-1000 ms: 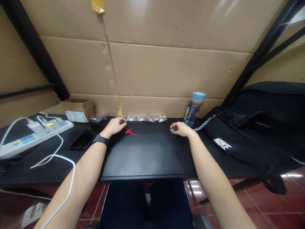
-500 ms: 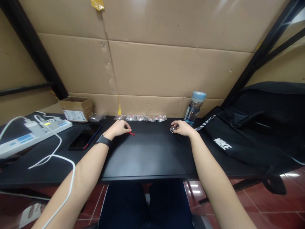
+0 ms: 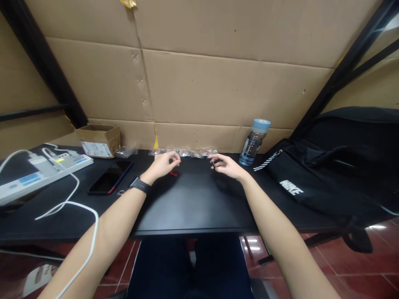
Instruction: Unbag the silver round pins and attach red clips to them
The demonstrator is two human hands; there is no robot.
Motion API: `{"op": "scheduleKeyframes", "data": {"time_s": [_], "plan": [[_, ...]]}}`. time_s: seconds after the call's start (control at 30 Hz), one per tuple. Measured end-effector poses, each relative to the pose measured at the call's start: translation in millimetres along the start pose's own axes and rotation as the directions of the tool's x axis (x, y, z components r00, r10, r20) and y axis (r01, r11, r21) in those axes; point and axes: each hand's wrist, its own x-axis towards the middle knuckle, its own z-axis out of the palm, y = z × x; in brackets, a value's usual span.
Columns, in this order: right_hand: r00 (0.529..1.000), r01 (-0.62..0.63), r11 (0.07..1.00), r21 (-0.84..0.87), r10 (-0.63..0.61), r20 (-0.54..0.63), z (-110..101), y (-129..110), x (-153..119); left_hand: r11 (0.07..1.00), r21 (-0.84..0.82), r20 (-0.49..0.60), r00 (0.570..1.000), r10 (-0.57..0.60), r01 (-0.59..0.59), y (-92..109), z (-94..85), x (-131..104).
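My left hand is raised over the back middle of the black table, its thumb and index finger closed in a pinch. What sits between those fingertips, if anything, is too small to name. Just below it shows a small red cord loop. To the right, my right hand holds a small shiny metal piece between thumb and fingers, mostly hidden by them. Behind both hands, several small clear plastic packets lie in a row along the cardboard wall.
A blue-lidded water bottle stands right of my right hand, near a black bag. On the left are a phone, a thin metal ring, a power strip with white cables, and a small cardboard box.
My right hand has moved left and slightly up with the shiny metal piece. My left hand has shifted right and lifted, away from the red cord loop. The metal ring beside the phone now shows.
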Motion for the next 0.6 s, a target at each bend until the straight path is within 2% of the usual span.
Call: {"op": "scheduleKeyframes", "data": {"time_s": [0.1, 0.23, 0.4, 0.6], "plan": [[1.0, -0.018, 0.984, 0.176, 0.017, 0.007, 13, -6, 2, 0.99, -0.133, -0.035, 0.999, 0.039, -0.043, 22, 7.3, 0], [1.0, -0.02, 0.963, 0.27, 0.02, 0.002, 27, -10, 3, 0.958, -0.266, -0.077, 0.993, 0.091, -0.109, 43, 19.4, -2], [1.0, 0.019, 0.947, 0.321, -0.022, 0.005, 38, -11, 4, 0.975, -0.188, -0.157, 0.984, 0.088, -0.117, 51, 30.8, -6], [0.998, 0.068, 0.942, 0.33, -0.069, -0.007, 45, -10, 5, 0.984, -0.139, -0.188, 0.979, 0.081, -0.108, 57, 28.1, -8]]}}
